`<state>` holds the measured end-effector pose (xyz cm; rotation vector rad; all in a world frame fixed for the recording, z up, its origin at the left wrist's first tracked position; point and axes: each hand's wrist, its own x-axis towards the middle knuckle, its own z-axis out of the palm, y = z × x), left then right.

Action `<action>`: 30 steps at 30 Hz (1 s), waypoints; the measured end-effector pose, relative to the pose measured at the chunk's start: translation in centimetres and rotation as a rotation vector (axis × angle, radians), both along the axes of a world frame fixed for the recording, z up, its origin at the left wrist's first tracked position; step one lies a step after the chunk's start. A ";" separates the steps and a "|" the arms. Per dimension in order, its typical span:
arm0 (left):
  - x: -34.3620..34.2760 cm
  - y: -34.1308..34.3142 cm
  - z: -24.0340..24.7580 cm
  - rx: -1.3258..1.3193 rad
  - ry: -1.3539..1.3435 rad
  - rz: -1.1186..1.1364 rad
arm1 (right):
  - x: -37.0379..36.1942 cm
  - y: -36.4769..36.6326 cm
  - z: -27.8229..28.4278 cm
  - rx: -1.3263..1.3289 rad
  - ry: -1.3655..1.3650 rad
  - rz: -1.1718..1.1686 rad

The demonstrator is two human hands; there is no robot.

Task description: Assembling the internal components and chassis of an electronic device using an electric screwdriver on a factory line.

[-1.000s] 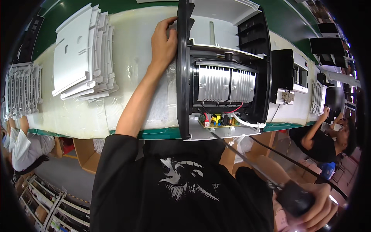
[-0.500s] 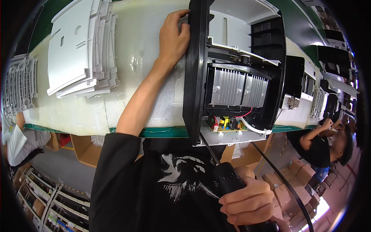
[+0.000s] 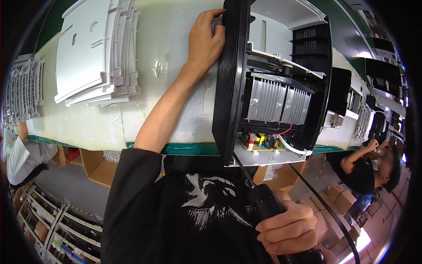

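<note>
A black appliance housing (image 3: pixel 229 83) stands on the bench in front of me, its ribbed outer side facing left. Inside it are silvery finned heat sinks (image 3: pixel 281 103) and, at the near edge, a small circuit board (image 3: pixel 262 141) with red and white wires. My left hand (image 3: pixel 206 39) grips the far left edge of the housing with bent fingers. Low at the right, my right hand (image 3: pixel 288 226) is wrapped round a black electric screwdriver (image 3: pixel 268 202). Its long shaft points up at the housing's near left corner; the tip is hidden behind the edge.
Stacked white plastic panels (image 3: pixel 83 53) lie on the left of the bench, with slatted white parts (image 3: pixel 24 90) beyond. A black cable (image 3: pixel 327 207) hangs at right. Cardboard boxes (image 3: pixel 96 169) stand below the bench edge. Co-workers (image 3: pixel 365 171) are at both sides.
The housing sits a little further right and slightly more tilted in view, my left hand moving with it. The right hand and screwdriver have shifted slightly right. The whole view has drifted a little.
</note>
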<state>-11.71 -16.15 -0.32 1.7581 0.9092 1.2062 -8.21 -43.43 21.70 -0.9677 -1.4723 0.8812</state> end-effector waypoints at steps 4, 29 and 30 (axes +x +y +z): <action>0.1 -0.1 0.2 0.008 0.010 0.007 | -1.1 0.7 -0.6 -0.057 0.067 -0.103; 0.2 -0.3 0.0 0.034 -0.055 0.072 | -1.7 4.3 -3.0 0.288 0.201 0.042; 0.0 -0.3 0.1 0.035 -0.052 0.072 | -1.4 3.8 -3.4 0.225 0.236 0.120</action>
